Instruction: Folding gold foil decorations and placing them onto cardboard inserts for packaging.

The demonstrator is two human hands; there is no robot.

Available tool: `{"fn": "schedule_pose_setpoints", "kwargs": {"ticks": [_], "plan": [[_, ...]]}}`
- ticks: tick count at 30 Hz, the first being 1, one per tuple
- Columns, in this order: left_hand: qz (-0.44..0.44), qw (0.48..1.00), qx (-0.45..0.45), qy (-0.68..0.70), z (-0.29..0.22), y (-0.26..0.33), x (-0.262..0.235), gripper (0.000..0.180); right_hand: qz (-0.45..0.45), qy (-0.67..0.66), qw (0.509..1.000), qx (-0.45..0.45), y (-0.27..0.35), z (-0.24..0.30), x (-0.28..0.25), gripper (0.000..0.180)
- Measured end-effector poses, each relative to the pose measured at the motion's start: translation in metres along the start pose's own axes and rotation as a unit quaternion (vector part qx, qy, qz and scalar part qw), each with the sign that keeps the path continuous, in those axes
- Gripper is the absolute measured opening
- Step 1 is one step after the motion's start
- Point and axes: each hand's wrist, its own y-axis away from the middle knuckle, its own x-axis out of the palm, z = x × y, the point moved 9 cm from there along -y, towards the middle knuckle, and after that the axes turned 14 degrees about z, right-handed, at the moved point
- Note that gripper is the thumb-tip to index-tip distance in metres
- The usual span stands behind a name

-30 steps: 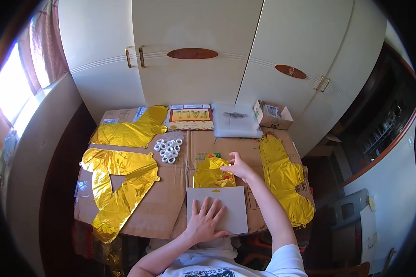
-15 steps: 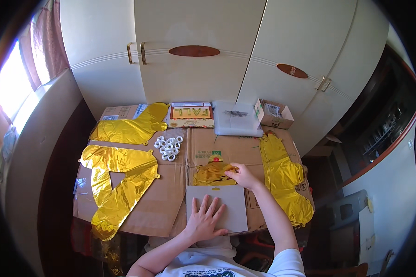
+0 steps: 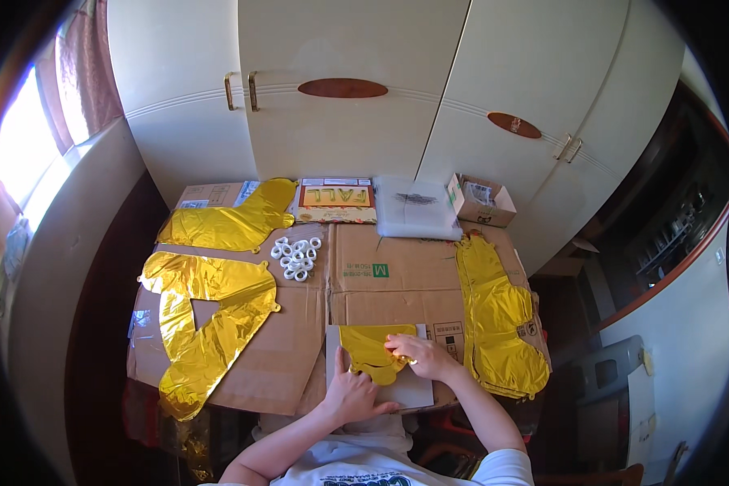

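A folded gold foil balloon (image 3: 370,348) lies on a grey card sheet (image 3: 413,389) at the near edge of the cardboard-covered table (image 3: 397,283). My left hand (image 3: 352,393) rests flat on the sheet's lower left, with the thumb touching the foil. On the foil's right side my right hand (image 3: 417,355) has its fingers pinched on the edge.
Flat gold foil balloons lie at the left (image 3: 211,316), back left (image 3: 231,223) and right (image 3: 498,316). A cluster of white tape rolls (image 3: 297,257), a printed packet (image 3: 336,200), a clear plastic bag (image 3: 417,209) and a small open box (image 3: 479,198) sit toward the back. White cupboard doors (image 3: 356,89) stand behind.
My right hand has drawn the folded gold foil from the middle of the table toward me onto the grey sheet. My left hand has shifted slightly up to the foil's edge.
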Motion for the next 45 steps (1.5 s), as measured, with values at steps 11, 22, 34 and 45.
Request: {"fn": "schedule_pose_setpoints", "kwargs": {"ticks": [11, 22, 34, 45], "plan": [[0.093, 0.995, -0.038, -0.019, -0.001, 0.000, -0.012, 0.072, 0.054, -0.012, 0.998, -0.004, -0.011, 0.014, -0.015, 0.028], [0.005, 1.000, -0.012, -0.018, -0.002, -0.001, -0.008, 0.077, 0.056, 0.126, 0.990, 0.030, -0.071, -0.002, 0.002, 0.042], [-0.063, 0.997, -0.002, -0.049, -0.006, 0.006, -0.022, 0.072, 0.154, 0.193, 0.969, -0.009, -0.046, 0.005, 0.026, 0.055], [-0.198, 0.975, -0.025, 0.099, 0.024, 0.027, -0.090, 0.030, 0.125, 0.249, 0.960, -0.009, -0.043, 0.012, 0.024, 0.051]]}}
